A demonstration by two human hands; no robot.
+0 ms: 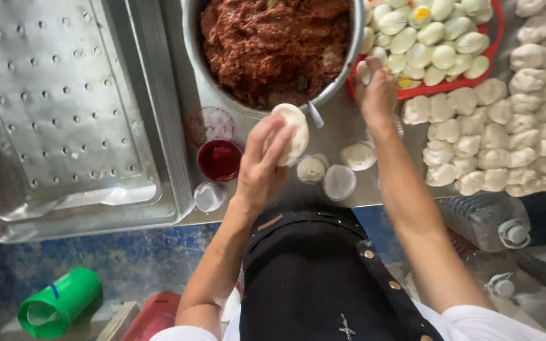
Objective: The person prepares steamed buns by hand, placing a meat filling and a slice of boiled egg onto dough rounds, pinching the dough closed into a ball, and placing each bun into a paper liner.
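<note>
While left hand (261, 165) grips dough disc (293, 131), right hand (376, 95) perhaps pinching egg half (364, 71) (fingertips hidden), bowl (339, 88) cropped.

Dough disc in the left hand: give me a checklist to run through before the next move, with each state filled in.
1. Dough disc gripped in left hand: ok.
2. Disc flattened: ok.
3. Egg half in right hand: ok.
4. Spoon in the bowl of red-brown filling: ok.
5. Filling on the disc: cannot tell.
6. Space on the perforated tray: ok.
</note>
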